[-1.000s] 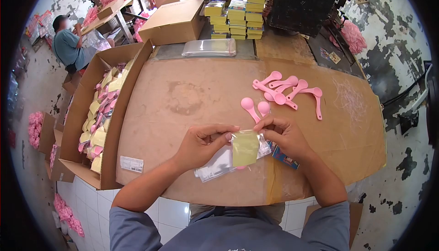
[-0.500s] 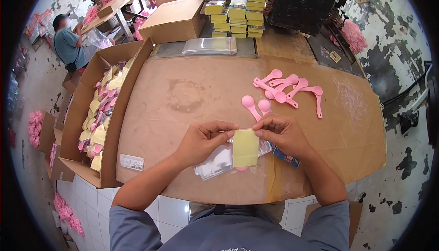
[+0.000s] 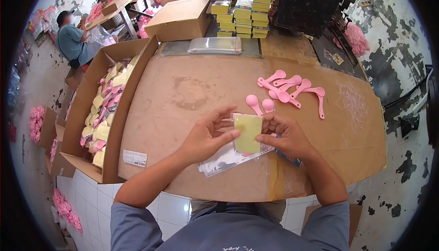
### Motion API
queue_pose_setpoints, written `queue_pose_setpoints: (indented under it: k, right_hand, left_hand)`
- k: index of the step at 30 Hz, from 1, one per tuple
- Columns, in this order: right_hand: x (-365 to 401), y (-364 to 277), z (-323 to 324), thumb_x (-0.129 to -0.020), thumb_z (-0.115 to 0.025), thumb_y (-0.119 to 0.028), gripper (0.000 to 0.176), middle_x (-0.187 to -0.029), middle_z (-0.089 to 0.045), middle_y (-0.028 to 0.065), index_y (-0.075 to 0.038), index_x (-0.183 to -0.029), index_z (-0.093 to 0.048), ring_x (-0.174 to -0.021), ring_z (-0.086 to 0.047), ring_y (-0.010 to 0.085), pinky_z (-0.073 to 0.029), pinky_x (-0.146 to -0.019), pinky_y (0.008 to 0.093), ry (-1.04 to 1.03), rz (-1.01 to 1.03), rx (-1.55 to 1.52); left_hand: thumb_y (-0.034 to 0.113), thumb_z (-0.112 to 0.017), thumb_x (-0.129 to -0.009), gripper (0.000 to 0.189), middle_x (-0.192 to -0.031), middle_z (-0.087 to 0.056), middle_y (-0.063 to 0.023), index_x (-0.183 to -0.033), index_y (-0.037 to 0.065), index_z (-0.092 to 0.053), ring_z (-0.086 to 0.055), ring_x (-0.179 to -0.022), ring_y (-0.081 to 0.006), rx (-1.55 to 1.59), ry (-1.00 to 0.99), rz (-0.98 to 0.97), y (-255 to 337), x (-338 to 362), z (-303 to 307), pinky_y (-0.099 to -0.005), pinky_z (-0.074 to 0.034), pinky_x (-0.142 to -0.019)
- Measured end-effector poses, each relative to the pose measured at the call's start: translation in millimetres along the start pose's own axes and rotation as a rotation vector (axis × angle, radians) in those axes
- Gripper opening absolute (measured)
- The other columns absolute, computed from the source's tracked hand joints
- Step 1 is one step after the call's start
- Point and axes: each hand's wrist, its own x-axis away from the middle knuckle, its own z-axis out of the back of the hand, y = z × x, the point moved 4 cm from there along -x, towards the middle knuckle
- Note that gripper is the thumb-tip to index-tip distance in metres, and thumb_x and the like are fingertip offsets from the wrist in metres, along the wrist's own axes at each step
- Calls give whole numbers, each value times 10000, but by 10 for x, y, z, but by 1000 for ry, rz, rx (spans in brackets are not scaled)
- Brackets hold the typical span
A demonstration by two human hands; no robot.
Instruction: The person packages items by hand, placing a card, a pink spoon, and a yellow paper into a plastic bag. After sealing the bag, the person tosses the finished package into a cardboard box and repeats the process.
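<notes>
Both my hands hold a clear plastic bag with a yellow card [image 3: 248, 133] inside, raised above the table; something pink shows through near its lower edge. My left hand [image 3: 209, 134] has its thumb on the bag's left side, with its other fingers loosely stretched behind. My right hand [image 3: 286, 134] grips the right edge between thumb and curled fingers. Under the bag lie flat clear plastic bags [image 3: 219, 163]. A blue printed packet [image 3: 289, 156] is partly hidden under my right hand. Just beyond my hands lie two pink measuring spoons [image 3: 252, 102].
More pink measuring spoons [image 3: 292, 86] lie at the table's right. An open carton [image 3: 132, 82] of filled bags stands left. At the back are a closed box [image 3: 178, 20], a plastic-bag stack [image 3: 215, 45] and yellow-edged stacks [image 3: 242, 15]. A person [image 3: 73, 41] sits far left.
The bag has risen slightly and turned a little. My left hand has shifted from pinching its top corner to its left side; my right hand has slid down the right edge.
</notes>
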Motion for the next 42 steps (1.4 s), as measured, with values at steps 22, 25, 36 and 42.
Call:
queue_pose_setpoints:
  k: [22,25,36,42]
  right_hand:
    - [573,-121,924,-808,-834,-4,326,-889,-614,18,2,-1096,-682,-805,-595,103,-525,-737,304,19,-342,598]
    - [583,-93,988,-842,-817,-20,271,-897,-621,20,6,-1081,-692,-788,-591,90,-522,-711,305,38,-280,565]
    - [294,-113,173,-914,-743,-65,160,-971,-700,61,-39,-1070,-723,-926,-642,191,-504,-819,340,8,204,557]
    - [258,-66,82,-873,-732,-54,172,-974,-707,80,-65,-1044,-722,-956,-645,265,-497,-856,392,11,391,865]
  left_hand:
    - [171,-839,-836,207,-1084,-652,-104,-994,63,-759,-632,-1000,-235,-1084,-82,-345,2,-11,-115,-381,-504,-864]
    - [158,-847,-827,206,-1007,-677,-95,-976,57,-748,-645,-881,-224,-983,-81,-393,-87,-65,-46,-360,-532,-761]
    - [98,-764,-895,86,-797,-684,-99,-929,40,-711,-653,-709,-210,-726,-65,-169,-48,-59,-24,-343,-522,-674]
    - [38,-650,-966,68,-1001,-744,-108,-992,-2,-601,-701,-832,-160,-531,-16,-62,-100,-55,86,-296,-559,-744]
